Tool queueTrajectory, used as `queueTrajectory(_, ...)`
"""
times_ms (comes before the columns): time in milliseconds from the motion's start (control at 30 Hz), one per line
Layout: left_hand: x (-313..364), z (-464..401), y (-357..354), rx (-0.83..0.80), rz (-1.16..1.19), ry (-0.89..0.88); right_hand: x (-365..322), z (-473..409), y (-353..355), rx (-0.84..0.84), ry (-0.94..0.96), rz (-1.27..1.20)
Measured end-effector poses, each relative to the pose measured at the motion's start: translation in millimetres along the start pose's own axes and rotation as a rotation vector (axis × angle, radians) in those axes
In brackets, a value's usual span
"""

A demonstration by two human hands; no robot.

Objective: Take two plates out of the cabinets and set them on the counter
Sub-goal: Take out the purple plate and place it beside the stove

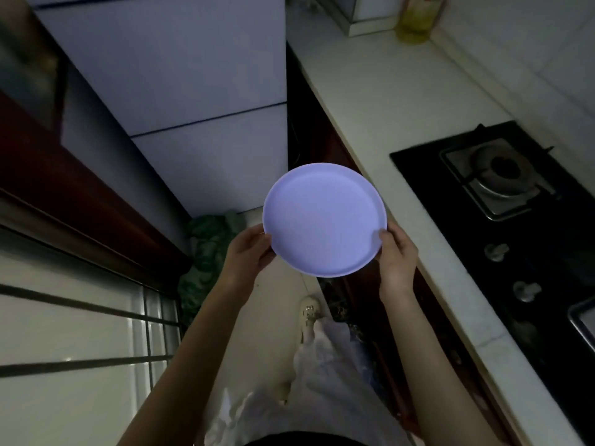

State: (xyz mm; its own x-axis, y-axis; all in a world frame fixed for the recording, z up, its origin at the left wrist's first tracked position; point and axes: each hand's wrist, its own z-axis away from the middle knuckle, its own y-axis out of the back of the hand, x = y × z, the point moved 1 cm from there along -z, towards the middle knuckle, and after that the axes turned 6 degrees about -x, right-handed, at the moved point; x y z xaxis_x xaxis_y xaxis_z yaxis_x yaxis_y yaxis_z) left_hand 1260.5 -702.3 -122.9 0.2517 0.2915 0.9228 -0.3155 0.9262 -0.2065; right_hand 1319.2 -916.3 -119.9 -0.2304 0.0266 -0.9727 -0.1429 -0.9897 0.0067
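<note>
The person is holding 1 pale plate level in the air over the floor, just left of the counter edge. The left hand is closing on the plate's near-left rim, fingers curled under and thumb on top; the right hand is gripping the near-right rim the same way. Both hands are pinching the rim only, palms clear of the dish face.

Judged step: carrying this plate across to the counter. To do it well, the person is best keeping the plate flat, moving it rightward over the bare white stretch beyond the stove, lowering until the base is sitting fully on the surface, then letting the fingers slide out from beneath. Setting it away from the counter lip and the burner is reducing the tipping risk.

Count: plates visible, 1 (a 2nd underneath cannot be ruled out or confirmed); plates on the counter, 0; hands, 2; burners in view, 1; stove knobs, 2; bottle at the far end, 1
</note>
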Motion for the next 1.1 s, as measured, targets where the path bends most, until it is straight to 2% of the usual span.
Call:
queueTrajectory(233, 38.5, -89.2, -2.0, 0.090, -0.004, -0.009, -28.8, -102.0, -58.9, -0.068, -0.037, -0.048)
queueTrajectory(533, 82.9, -204.3, -22.1, 0.062, -0.009, -0.013, -68.6, -210.6, -86.8, -0.140, -0.021, -0.060)
queueTrajectory(900, 115.4, -310.3, -48.4, -0.086, -0.102, 0.038, -86.6, -292.4, -102.9, 0.001, -0.013, -0.102)
queueTrajectory(1100, 146.5, -393.0, -47.8, -0.187, -0.186, 0.035, -94.5, -342.3, -134.2, 0.103, 0.004, -0.121)
